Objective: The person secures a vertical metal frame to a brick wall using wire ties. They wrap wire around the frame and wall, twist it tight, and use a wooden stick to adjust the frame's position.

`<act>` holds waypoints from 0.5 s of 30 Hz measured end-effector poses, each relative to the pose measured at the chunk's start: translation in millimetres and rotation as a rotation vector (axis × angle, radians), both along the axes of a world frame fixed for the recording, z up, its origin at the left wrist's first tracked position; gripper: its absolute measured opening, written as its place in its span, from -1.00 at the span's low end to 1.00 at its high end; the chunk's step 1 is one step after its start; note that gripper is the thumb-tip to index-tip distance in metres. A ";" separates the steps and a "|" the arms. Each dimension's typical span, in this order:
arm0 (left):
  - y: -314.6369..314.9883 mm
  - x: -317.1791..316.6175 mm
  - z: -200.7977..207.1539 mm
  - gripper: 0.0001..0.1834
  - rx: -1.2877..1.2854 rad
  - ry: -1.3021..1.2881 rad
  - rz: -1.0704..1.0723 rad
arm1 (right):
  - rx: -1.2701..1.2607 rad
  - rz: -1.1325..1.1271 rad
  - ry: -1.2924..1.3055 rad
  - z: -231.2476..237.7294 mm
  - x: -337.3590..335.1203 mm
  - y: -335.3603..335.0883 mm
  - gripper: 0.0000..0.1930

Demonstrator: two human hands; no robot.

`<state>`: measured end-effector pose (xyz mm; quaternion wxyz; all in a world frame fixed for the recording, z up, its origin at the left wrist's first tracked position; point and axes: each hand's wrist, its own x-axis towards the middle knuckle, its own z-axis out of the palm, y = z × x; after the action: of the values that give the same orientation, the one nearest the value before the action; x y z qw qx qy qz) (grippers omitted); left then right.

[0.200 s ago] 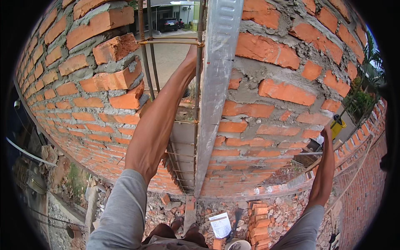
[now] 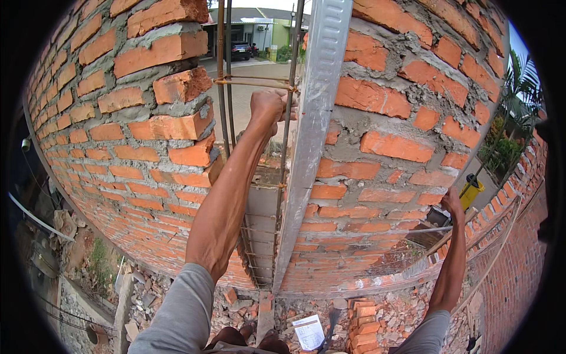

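My left hand (image 2: 268, 106) is raised in front of me and closed round a vertical steel rebar (image 2: 287, 147) of the rebar cage (image 2: 259, 236), which stands in a gap of the red brick wall (image 2: 135, 147). Just right of it a long corrugated metal strip (image 2: 312, 135) leans upright against the bricks. My right hand (image 2: 453, 203) is stretched out low to the right. It sits at the top of a slanting wooden pole (image 2: 439, 242) beside a low brick wall (image 2: 501, 236); its grip is hidden.
Broken bricks and rubble (image 2: 377, 318) cover the ground at my feet, with a white printed sheet (image 2: 309, 331) among them. A yellow bin (image 2: 471, 190) stands beyond the low wall. Through the gap I see a street and a parked car (image 2: 240, 51).
The view has tipped slightly, so the wall and both hands sit a little lower in the picture. My left hand still holds the rebar and my right hand stays at the pole.
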<state>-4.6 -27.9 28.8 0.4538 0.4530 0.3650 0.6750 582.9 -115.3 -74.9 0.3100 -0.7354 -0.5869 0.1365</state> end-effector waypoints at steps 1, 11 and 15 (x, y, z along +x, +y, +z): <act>-10.4 1.2 -5.2 -0.92 0.048 -0.015 0.051 | 0.061 0.001 -0.086 -1.7 -1.5 -3.9 -0.82; -62.3 8.8 -43.2 -0.89 0.431 0.408 0.640 | 0.371 0.073 0.268 18.6 -60.0 -67.5 -0.73; -73.3 6.2 -50.1 -0.89 0.465 0.401 0.622 | 0.290 -0.083 0.192 11.0 -83.3 -85.9 -0.77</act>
<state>1.6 -101.3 -21.3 0.0349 0.5336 0.4032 0.7426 499.6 -201.1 -63.9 0.4730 -0.6900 -0.5374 0.1072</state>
